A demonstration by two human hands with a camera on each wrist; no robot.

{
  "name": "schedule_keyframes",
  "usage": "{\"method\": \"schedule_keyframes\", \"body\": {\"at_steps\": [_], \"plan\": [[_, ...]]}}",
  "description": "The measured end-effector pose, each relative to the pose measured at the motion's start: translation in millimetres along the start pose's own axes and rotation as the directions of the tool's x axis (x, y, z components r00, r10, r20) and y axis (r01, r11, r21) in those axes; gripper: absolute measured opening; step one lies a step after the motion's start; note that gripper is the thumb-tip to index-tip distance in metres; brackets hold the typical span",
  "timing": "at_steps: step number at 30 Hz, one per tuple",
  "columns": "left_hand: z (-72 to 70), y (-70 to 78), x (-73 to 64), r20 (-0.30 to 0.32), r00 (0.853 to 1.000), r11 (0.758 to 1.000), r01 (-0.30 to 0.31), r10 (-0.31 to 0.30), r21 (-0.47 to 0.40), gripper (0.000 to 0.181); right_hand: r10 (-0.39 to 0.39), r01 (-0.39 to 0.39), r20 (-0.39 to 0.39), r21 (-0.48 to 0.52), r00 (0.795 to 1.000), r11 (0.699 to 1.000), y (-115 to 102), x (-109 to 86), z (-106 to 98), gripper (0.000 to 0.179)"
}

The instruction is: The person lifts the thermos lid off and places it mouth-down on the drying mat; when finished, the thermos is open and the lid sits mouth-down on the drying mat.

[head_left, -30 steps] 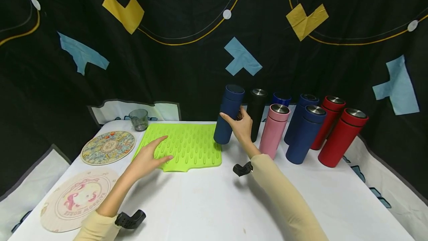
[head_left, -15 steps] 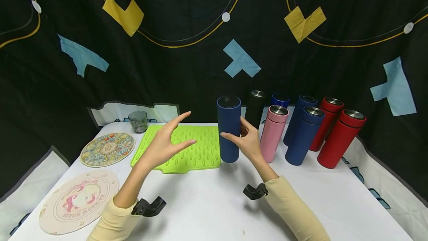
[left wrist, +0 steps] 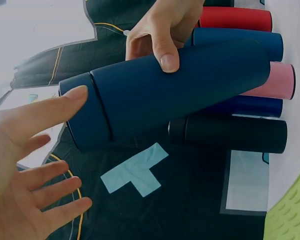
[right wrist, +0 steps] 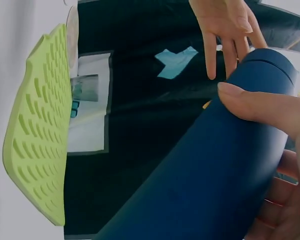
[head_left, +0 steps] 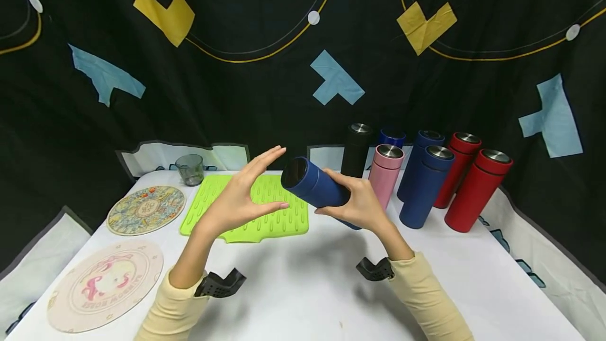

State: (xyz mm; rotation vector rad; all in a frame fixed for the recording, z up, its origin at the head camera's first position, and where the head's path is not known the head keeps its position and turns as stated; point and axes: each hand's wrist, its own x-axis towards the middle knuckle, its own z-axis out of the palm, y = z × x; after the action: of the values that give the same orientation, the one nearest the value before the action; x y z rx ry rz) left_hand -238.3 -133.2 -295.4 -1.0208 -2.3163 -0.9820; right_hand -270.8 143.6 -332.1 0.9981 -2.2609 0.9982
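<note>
Because the head view shows the navy vacuum flask [head_left: 318,184] tilted above the bench [head_left: 293,288], lid [head_left: 294,172] toward ten o'clock, a firm hold seems wise; the right hand [head_left: 357,201] grips its body, and the left hand [head_left: 239,196], at nine o'clock, has a wide, empty grip. From the left wrist, the left thumb [left wrist: 72,99] overlaps the lid, contact unclear; from the right, the left fingers [right wrist: 210,57] point toward six o'clock.
</note>
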Motion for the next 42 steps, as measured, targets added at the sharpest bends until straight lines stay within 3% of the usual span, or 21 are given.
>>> {"method": "schedule_keyframes", "body": {"at_steps": [6, 11, 18, 26, 30, 33, 37, 40, 42], "plan": [[3.6, -0.3, 0.8, 0.068, 0.993, 0.995, -0.095, 0.097, -0.031, 0.086, -0.09, 0.097, 0.09, -0.086, 0.992, 0.991, -5.0, 0.2, -0.4, 0.08], [3.0, -0.9, 0.3, 0.108, 0.987, 0.987, -0.104, 0.118, -0.126, 0.074, -0.188, 0.196, 0.113, -0.064, 0.976, 0.979, -8.4, 1.6, 1.1, 0.079], [-5.0, -1.1, -1.9, 0.055, 0.993, 0.976, -0.093, 0.106, -0.196, 0.069, -0.216, 0.201, 0.08, 0.163, 0.973, 0.966, -7.2, 3.1, 0.9, 0.077], [-10.8, 9.9, -2.4, 0.004, 0.997, 0.978, -0.075, 0.077, -0.196, 0.067, -0.241, 0.225, 0.059, 0.197, 0.969, 0.954, -12.9, 0.9, 2.7, 0.075], [-5.4, -2.3, -2.5, -0.028, 0.999, 0.982, -0.051, 0.047, -0.184, 0.066, -0.267, 0.263, 0.007, 0.152, 0.964, 0.953, -14.6, 0.3, 6.5, 0.074], [-1.7, -2.8, -2.0, -0.047, 0.998, 0.985, 0.037, -0.046, -0.17, 0.061, -0.291, 0.293, -0.034, 0.048, 0.956, 0.955, -17.0, -0.6, 7.4, 0.074], [2.2, -0.4, -1.1, -0.034, 0.985, 0.97, 0.16, -0.169, -0.184, 0.058, -0.324, 0.315, -0.063, -0.12, 0.944, 0.942, -20.4, -1.3, 5.6, 0.076], [3.6, 0.7, -0.3, -0.005, 0.983, 0.965, 0.177, -0.181, -0.195, 0.061, -0.326, 0.313, -0.052, -0.178, 0.944, 0.933, -20.9, -0.9, 2.5, 0.077], [3.6, 0.3, 0.0, 0.013, 0.989, 0.969, 0.144, -0.145, -0.199, 0.066, -0.323, 0.31, -0.037, -0.19, 0.946, 0.931, -20.9, -0.5, 0.1, 0.077]]}}
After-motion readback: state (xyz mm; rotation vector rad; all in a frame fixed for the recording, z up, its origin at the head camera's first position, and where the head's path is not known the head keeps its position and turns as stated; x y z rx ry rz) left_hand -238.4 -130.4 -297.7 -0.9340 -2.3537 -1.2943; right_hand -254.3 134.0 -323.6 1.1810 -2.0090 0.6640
